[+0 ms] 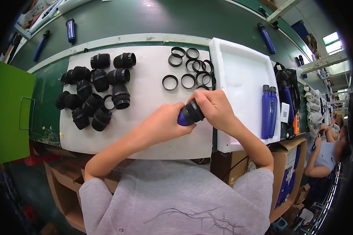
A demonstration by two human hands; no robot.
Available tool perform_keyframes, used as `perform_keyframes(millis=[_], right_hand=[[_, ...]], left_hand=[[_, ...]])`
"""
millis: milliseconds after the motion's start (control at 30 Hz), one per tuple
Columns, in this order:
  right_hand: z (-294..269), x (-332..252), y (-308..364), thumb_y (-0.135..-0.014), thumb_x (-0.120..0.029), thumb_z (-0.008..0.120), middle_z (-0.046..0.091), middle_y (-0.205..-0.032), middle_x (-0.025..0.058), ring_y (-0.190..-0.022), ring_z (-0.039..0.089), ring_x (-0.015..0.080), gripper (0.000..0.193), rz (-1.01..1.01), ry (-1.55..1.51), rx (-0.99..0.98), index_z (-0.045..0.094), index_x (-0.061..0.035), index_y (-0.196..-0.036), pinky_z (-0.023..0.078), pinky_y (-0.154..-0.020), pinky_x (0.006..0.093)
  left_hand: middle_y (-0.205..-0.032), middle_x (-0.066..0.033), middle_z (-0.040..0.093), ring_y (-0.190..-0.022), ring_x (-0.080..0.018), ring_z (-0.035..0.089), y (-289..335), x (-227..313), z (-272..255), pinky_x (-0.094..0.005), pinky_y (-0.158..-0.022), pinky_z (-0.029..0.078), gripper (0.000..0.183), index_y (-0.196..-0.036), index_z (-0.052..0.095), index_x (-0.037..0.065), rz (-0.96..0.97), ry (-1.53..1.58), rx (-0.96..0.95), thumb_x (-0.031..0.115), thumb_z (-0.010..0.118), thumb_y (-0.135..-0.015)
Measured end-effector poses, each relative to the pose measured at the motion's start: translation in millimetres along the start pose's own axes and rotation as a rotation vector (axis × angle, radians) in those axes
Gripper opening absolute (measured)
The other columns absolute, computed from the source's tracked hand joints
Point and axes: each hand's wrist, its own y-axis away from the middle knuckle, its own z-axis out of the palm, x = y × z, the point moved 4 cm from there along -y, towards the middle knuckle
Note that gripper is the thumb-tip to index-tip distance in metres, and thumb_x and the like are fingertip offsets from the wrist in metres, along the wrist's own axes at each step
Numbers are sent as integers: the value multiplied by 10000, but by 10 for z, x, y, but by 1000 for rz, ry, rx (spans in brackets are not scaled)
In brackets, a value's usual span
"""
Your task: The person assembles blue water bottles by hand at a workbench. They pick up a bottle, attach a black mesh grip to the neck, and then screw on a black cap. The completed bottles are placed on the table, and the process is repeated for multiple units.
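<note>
A handheld microphone (191,112) with a blue body and a black grille head is held in front of my chest, tilted. My left hand (169,121) is closed round its blue part, much of which my fingers hide. At the black head, my right hand (215,107) grips with thumb and bent fingers. Several black rings (170,82) lie on the white sheet (149,74) just beyond my right hand. On the sheet's left side sit several black microphone heads (121,96), one loose ring (108,102) among them.
To the right stands a white foam tray (239,74) with two blue microphone bodies (266,111). Blue microphones (70,30) rest on the green bench beyond. A green bin (11,113) borders the left. Cardboard boxes (284,176) stand below the table. A co-worker (323,154) sits far right.
</note>
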Motion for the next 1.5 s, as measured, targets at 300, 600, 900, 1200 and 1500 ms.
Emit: perform_keyframes(millis=[300,600,900,1200,1500], right_hand=[[-312,-293,76,-849,-160,524,573,-601,112,-482,547,248,284,-846,162,162,719,21,-948,467,-492,353],[-245,-136,85,-936,-178,469,566,-589,107,-471,538,283,292,-458,265,264,677,-14,-813,448,-498,376],[-268,-62,-57,-985,-216,449,543,-588,122,-486,528,240,373,-154,63,141,710,21,-864,446,-510,359],[-208,-378,171,-851,-182,546,450,-577,50,-463,449,209,245,-1002,422,154,714,-16,-917,377,-445,343],[-200,-127,37,-971,-191,467,540,-565,147,-466,523,317,316,-168,287,173,659,-21,-787,443,-499,403]], left_hand=[[-689,-63,626,-525,-161,620,-115,-94,23,-294,-516,518,319,-924,591,-12,1,666,-947,261,752,-894],[-609,-52,611,-516,-149,606,-130,-16,-160,-317,-504,473,265,-817,616,-4,13,99,-183,215,764,-797],[-692,-116,641,-563,-227,638,-108,-76,-193,-354,-572,504,377,-1003,619,-31,222,-122,-33,257,777,-818],[-654,-22,576,-459,-102,538,-48,-166,-42,-260,-435,440,438,-1032,607,-33,43,715,-843,400,645,-979],[-632,-27,606,-496,-119,580,-133,-104,-198,-276,-478,455,342,-991,611,9,-84,191,-374,327,715,-924]])
